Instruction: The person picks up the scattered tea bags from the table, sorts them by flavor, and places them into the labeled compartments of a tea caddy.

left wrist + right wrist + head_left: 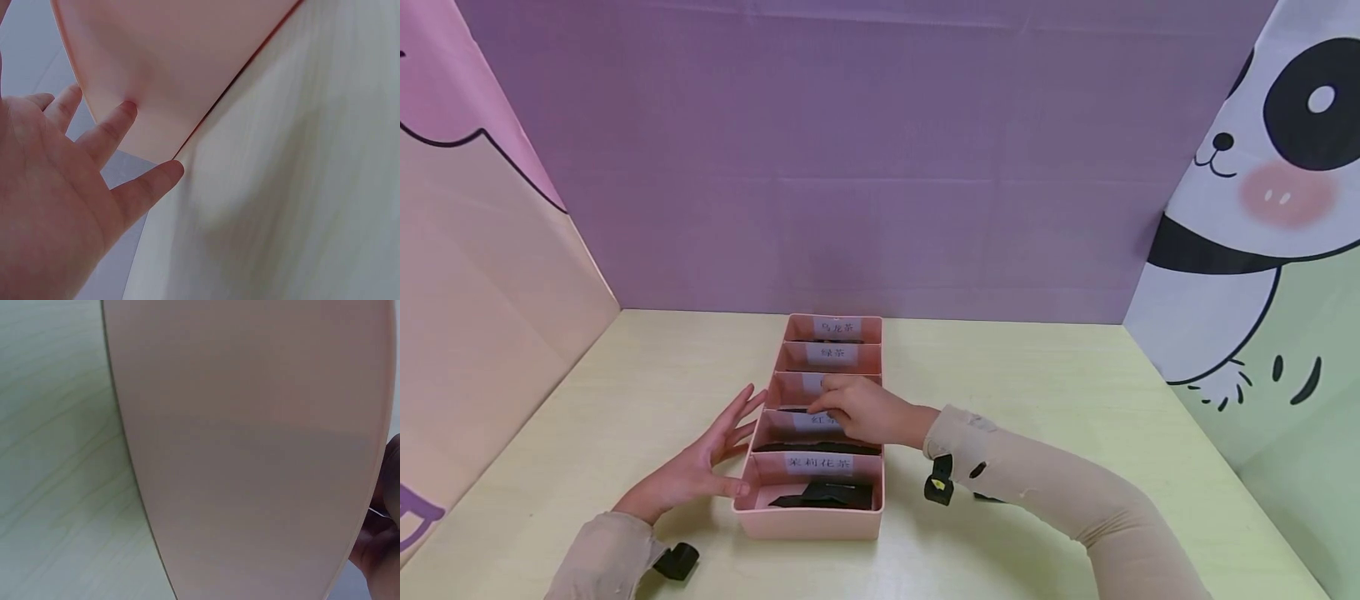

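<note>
A long pink divided box (808, 523) stands on the table, its compartments marked with white Chinese labels. My left hand (703, 471) is spread along the box's left side, thumb at the near rim; in the left wrist view its fingertips (129, 107) meet the pink wall. From the right, my right hand (868, 412) reaches over the rim into the middle compartment, fingers bent down beside the edge of a dark packet (793, 409). I cannot tell whether they pinch it. In the right wrist view, the box's side wall (250, 450) hides most of that hand.
Black packets (835, 495) lie in the nearest compartment, labelled jasmine tea. More dark packets (816, 448) stand in the compartment behind it. Two farther compartments bear oolong (837, 328) and green tea labels (832, 354). A purple panel (880, 167) closes off the table's back.
</note>
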Motion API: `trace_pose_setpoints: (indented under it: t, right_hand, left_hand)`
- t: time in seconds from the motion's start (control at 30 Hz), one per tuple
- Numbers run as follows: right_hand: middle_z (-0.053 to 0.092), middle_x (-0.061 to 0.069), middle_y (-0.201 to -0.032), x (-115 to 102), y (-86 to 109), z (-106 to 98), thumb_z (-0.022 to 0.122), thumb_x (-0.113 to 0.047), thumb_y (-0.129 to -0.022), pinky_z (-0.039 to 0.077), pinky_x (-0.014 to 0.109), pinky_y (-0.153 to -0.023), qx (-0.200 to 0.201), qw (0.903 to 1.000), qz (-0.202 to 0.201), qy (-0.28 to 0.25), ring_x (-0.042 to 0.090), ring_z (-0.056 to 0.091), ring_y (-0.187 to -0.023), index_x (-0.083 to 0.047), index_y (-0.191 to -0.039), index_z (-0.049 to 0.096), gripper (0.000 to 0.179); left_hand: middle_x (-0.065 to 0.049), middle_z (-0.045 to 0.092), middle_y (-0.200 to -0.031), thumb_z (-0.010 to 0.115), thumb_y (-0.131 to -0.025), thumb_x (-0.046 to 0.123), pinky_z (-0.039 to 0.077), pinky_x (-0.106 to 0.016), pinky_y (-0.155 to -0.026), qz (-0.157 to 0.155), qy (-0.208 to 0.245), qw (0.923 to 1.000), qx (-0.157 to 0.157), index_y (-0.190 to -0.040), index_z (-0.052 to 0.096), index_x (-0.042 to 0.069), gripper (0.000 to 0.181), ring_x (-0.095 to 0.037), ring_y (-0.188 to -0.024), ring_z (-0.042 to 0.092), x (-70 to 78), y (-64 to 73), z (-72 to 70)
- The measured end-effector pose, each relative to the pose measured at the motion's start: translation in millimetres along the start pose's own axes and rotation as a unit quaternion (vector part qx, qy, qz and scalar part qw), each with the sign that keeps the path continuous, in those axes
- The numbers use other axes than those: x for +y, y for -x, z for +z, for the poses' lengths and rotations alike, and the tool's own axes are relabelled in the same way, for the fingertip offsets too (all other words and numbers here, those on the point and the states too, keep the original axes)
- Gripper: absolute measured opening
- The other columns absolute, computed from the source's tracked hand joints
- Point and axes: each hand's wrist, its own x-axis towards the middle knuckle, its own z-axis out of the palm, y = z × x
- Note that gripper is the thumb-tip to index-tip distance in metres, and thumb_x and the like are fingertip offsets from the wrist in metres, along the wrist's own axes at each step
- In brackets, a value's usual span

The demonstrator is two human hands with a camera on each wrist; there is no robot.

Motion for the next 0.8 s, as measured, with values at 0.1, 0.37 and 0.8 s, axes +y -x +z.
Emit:
trace_pose_setpoints:
  t: [0.1, 0.37, 0.8]
  right_hand:
    - [0.061, 0.005, -0.094, 1, -1.6, 0, 0.067, 0.002, -0.092, 0.045, 0.012, -0.077, -0.009, 0.9999, 0.003, -0.007, 0.014, 0.056, -0.086, -0.005, -0.115, 0.075, 0.026]
    - [0.063, 0.005, -0.103, 6, -4.2, 0, 0.063, 0.002, -0.093, 0.047, 0.015, -0.085, -0.032, 0.999, 0.011, -0.03, 0.015, 0.059, -0.093, -0.004, -0.122, 0.071, 0.03]
    - [0.069, 0.006, -0.113, 17, 17.9, -13, 0.063, 0.001, -0.093, 0.048, 0.02, -0.087, -0.004, 0.9938, -0.011, -0.111, 0.016, 0.058, -0.096, -0.004, -0.121, 0.07, 0.03]
  left_hand:
    - [-0.011, 0.003, -0.167, 0.078, -0.086, 0.019, 0.031, -0.017, -0.103, 0.002, 0.0, 1.0, -0.001, -0.161, -0.006, 0.023, 0.112, 0.007, -0.136, 0.032, 0.1, 0.1, -0.1]
    - [-0.009, 0.005, -0.167, 0.078, -0.086, 0.017, 0.032, -0.018, -0.103, 0.002, -0.001, 1.0, -0.001, -0.161, -0.006, 0.023, 0.113, 0.006, -0.136, 0.032, 0.5, 0.3, -0.2]
    - [-0.005, 0.006, -0.167, 0.078, -0.086, 0.014, 0.032, -0.019, -0.104, 0.01, 0.0, 0.9999, -0.001, -0.161, -0.006, 0.021, 0.113, 0.005, -0.137, 0.033, 0.8, 0.8, -0.3]
